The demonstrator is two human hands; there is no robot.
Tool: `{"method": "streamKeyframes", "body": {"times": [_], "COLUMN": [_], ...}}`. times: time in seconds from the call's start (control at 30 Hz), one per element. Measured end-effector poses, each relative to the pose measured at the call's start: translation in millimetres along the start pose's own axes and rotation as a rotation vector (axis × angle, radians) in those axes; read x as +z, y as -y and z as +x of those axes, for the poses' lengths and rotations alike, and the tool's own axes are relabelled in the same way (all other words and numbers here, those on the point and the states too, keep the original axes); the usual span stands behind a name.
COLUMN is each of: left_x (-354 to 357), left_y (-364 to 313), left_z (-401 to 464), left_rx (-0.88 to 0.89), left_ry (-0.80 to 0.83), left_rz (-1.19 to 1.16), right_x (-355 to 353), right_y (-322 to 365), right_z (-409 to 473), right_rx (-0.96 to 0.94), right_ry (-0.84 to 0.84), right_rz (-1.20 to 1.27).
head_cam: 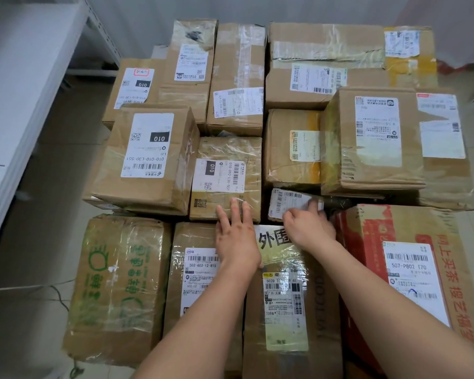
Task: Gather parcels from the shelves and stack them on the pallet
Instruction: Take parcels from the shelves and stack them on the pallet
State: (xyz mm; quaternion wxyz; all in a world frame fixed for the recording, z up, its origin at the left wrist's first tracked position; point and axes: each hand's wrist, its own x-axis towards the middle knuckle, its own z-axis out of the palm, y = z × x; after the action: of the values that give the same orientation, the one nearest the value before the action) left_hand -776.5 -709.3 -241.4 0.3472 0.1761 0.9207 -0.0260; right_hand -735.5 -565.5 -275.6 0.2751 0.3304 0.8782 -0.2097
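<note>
Parcels cover the stack edge to edge, and the one in hand is a small low parcel (288, 203) with a white barcode label, sunk in a gap between taller boxes near the middle. The right hand (308, 228) reaches down onto its near edge with fingers curled over it; whether they truly grip it or only press, I cannot tell. The left hand (237, 239) lies flat, fingers straight, on the taped box (226, 177) just beside the gap, as if steadying it. Judging by its size, the small parcel should be light, but its taped skin looks slick, so a hold under the near edge seems safer than a pinch on the label. Around them stand a green-printed carton (115, 285), a red carton (411, 269) and a white shelf (19, 86) at the left.
</note>
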Motion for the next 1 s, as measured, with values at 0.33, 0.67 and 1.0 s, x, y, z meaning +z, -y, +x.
{"method": "streamKeyframes", "body": {"times": [0.33,0.67,1.0], "left_x": [2.7,5.9,6.6], "left_y": [-0.4,-1.5,13.5], "left_z": [1.5,2.3,-22.5], "left_rx": [0.002,-0.003,0.101], "left_ry": [-0.018,-0.039,-0.08], "left_rz": [-0.004,0.018,-0.081], "right_x": [2.3,5.7,-23.3], "right_y": [0.0,1.6,10.8], "right_z": [5.8,-0.6,-80.9], "right_rx": [-0.034,-0.058,-0.178], "right_ry": [0.003,-0.1,-0.083], "right_rz": [0.006,-0.018,0.165]}}
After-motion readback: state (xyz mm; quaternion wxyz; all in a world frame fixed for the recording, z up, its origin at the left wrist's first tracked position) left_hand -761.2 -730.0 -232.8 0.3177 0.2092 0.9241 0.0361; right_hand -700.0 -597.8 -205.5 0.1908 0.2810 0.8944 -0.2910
